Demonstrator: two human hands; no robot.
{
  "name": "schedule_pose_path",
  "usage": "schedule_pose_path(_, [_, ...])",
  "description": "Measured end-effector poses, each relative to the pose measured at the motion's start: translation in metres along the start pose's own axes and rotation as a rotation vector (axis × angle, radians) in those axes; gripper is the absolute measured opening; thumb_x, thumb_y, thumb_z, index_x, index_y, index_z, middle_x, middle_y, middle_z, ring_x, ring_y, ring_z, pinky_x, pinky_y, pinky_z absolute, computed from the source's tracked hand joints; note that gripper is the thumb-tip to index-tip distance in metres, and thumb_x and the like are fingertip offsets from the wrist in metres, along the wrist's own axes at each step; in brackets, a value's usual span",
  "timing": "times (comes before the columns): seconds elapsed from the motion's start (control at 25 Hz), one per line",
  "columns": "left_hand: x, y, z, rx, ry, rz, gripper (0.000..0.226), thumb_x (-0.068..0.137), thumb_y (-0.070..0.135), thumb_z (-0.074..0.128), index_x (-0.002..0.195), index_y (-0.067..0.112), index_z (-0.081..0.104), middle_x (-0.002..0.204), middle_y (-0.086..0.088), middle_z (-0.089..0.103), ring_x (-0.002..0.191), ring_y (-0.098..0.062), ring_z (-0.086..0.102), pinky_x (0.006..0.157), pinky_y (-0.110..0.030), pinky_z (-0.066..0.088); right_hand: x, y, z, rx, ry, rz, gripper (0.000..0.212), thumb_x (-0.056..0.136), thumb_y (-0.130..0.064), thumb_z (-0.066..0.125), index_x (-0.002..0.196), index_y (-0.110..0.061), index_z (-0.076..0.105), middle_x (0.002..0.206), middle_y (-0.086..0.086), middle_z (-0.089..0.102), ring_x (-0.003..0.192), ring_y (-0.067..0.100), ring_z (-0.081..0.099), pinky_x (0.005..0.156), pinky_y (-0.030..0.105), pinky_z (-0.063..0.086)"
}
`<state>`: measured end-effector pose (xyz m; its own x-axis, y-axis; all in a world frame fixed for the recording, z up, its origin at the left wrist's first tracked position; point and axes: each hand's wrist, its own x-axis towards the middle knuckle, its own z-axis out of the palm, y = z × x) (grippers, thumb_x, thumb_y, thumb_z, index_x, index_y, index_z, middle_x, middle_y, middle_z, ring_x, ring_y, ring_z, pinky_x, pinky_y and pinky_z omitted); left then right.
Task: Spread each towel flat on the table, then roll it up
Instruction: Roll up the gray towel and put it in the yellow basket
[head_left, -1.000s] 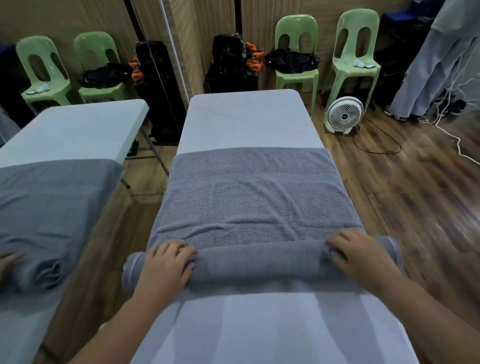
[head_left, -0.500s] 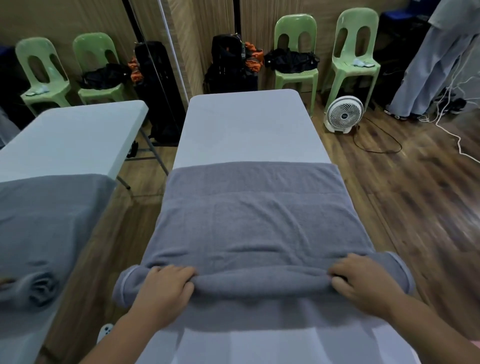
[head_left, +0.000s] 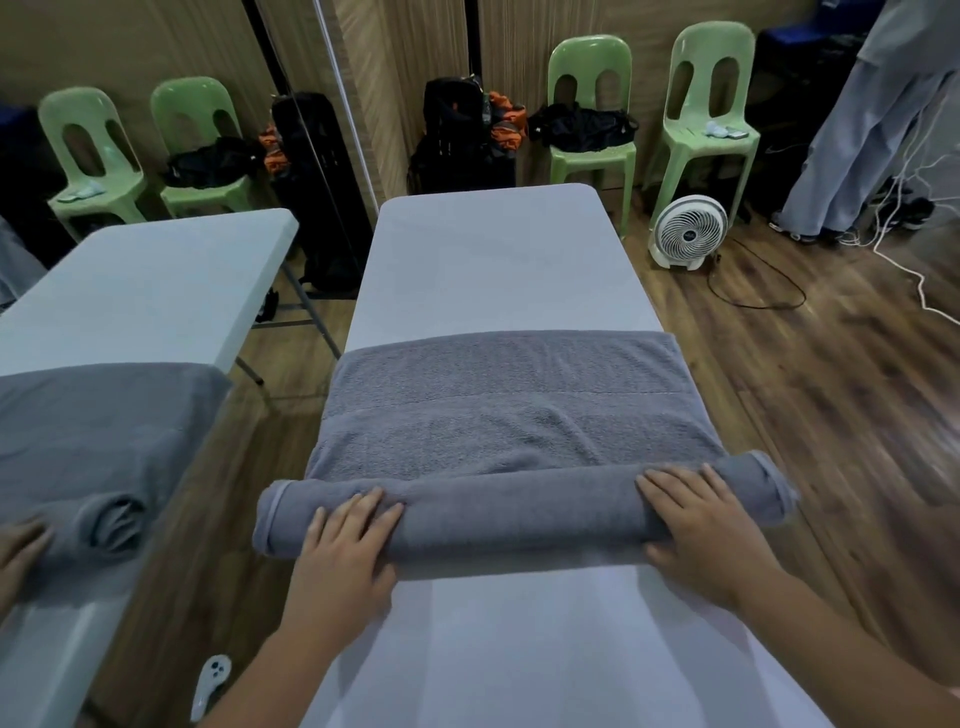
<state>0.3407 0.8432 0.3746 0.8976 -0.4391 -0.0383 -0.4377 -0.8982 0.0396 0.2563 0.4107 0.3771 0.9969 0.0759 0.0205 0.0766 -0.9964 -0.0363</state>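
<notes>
The grey towel (head_left: 509, 415) lies across the middle of the white worktop (head_left: 493, 260). Its nearer part is wound into a thick roll that runs from side to side and juts a little past both long edges. The rest lies flat beyond the roll, creased just past it.

The left hand (head_left: 345, 551) rests on the roll near its left end, fingers straight and close together, palm down. The right hand (head_left: 701, 530) lies flat near the right end, fingers slightly spread over the top. Neither hand curls round the cloth.

Past the far end stand two green chairs (head_left: 592, 119), black bags (head_left: 467, 140) and a white fan (head_left: 688, 231) with a dark cord on the wooden floor (head_left: 831, 389). A mirror (head_left: 130, 291) at left repeats the worktop, the towel's spiral end and one hand. A white controller (head_left: 210, 680) lies on the floor, lower left.

A person (head_left: 872, 130) at upper right is cut off by the frame, so only grey clothing and shoes show. The hands cover parts of the roll.
</notes>
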Motion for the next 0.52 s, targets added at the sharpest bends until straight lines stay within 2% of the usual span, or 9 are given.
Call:
schedule_pose_path(0.08, [0.009,0.0,-0.004,-0.005,0.009,-0.015,0.05,0.076,0.035,0.049,0.124,0.03,0.062,0.129,0.004,0.061,0.119,-0.022,0.054,0.107,-0.051,0.036,0.005,0.001,0.008,0.012,-0.036,0.046,0.054,0.065,-0.04,0.061,0.116,-0.02,0.066,0.116,-0.002,0.067,0.115,0.022,0.056,0.114,0.048,0.022])
schedule_pose_path(0.2, [0.011,0.001,-0.019,-0.05,0.087,-0.026,0.033,0.079,0.037,0.045,0.102,0.031,0.067,0.099,0.01,0.069,0.095,-0.019,0.06,0.093,-0.044,0.044,0.009,-0.002,-0.008,0.079,-0.067,0.048,0.022,0.069,-0.046,0.05,0.081,-0.031,0.062,0.08,-0.011,0.064,0.086,0.014,0.058,0.115,0.042,0.025])
schedule_pose_path(0.28, [-0.001,0.0,-0.025,-0.052,0.054,0.017,0.024,0.08,0.04,0.043,0.091,0.033,0.063,0.085,0.012,0.065,0.085,-0.017,0.057,0.088,-0.041,0.045,0.003,0.0,-0.022,0.16,-0.189,0.032,0.023,0.071,-0.048,0.046,0.065,-0.026,0.051,0.063,-0.011,0.055,0.069,0.009,0.051,0.106,0.032,0.034])
schedule_pose_path(0.32, [-0.003,-0.002,-0.027,-0.05,0.024,0.041,0.023,0.08,0.041,0.04,0.088,0.034,0.061,0.08,0.013,0.063,0.083,-0.016,0.054,0.088,-0.041,0.044,0.002,0.001,-0.03,0.22,-0.258,0.041,0.026,0.07,-0.049,0.044,0.064,-0.024,0.048,0.06,-0.009,0.054,0.065,0.009,0.05,0.095,0.027,0.04])
schedule_pose_path(0.4, [0.004,-0.005,-0.029,-0.054,-0.018,0.049,0.026,0.08,0.044,0.038,0.095,0.036,0.058,0.081,0.012,0.064,0.086,-0.015,0.056,0.093,-0.04,0.04,0.009,0.007,-0.036,0.317,-0.306,0.082,0.028,0.068,-0.05,0.043,0.069,-0.024,0.052,0.066,-0.009,0.059,0.068,0.009,0.052,0.072,0.031,0.047])
schedule_pose_path(0.44, [0.013,-0.005,-0.03,-0.05,-0.004,0.028,0.029,0.08,0.045,0.039,0.1,0.036,0.058,0.085,0.011,0.066,0.089,-0.015,0.058,0.093,-0.04,0.039,0.016,0.01,-0.038,0.322,-0.272,0.098,0.026,0.068,-0.05,0.046,0.075,-0.026,0.056,0.073,-0.011,0.062,0.073,0.009,0.054,0.069,0.034,0.047])
schedule_pose_path(0.52, [0.028,-0.006,-0.031,-0.023,0.081,-0.007,0.029,0.081,0.045,0.044,0.104,0.036,0.059,0.097,0.011,0.067,0.095,-0.018,0.06,0.094,-0.044,0.04,0.027,0.015,-0.039,0.27,-0.119,0.112,0.023,0.075,-0.043,0.056,0.092,-0.029,0.063,0.091,-0.011,0.065,0.088,0.015,0.058,0.073,0.033,0.048])
